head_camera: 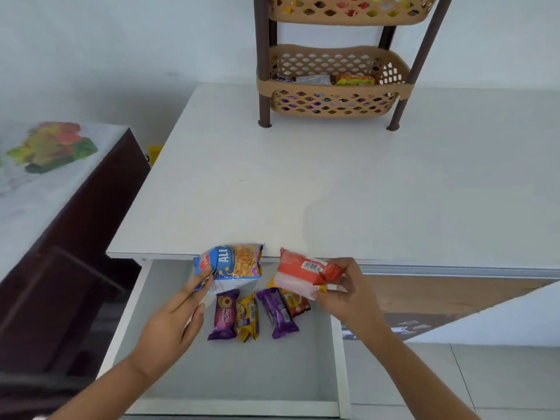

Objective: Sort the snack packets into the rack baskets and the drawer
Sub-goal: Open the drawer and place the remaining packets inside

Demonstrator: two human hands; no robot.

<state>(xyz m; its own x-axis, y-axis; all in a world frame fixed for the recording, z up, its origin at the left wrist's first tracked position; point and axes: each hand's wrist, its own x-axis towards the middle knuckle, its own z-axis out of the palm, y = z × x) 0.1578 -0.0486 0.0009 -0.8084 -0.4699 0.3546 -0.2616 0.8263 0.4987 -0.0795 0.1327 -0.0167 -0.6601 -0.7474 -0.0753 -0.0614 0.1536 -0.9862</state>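
Note:
The white drawer (169, 368) is pulled open below the table edge. My left hand (175, 316) grips a blue snack packet (233, 262) by its lower left corner, above the drawer's back. My right hand (348, 295) holds a red and white packet (303, 269) at the same height. On the drawer floor lie several small packets: a purple biscuit packet (224, 315), a yellow one (248, 318), another purple one (277, 312) and a red one (298, 304). The tan rack's lower basket (333, 86) at the table's back holds a few packets.
The white table (303, 183) stretches between the drawer and the rack, whose brown legs (264, 71) stand on it. An upper basket (348, 10) holds colourful packets. A dark cabinet (75, 213) with a printed top stands to the left. Wooden and tiled floor shows to the right.

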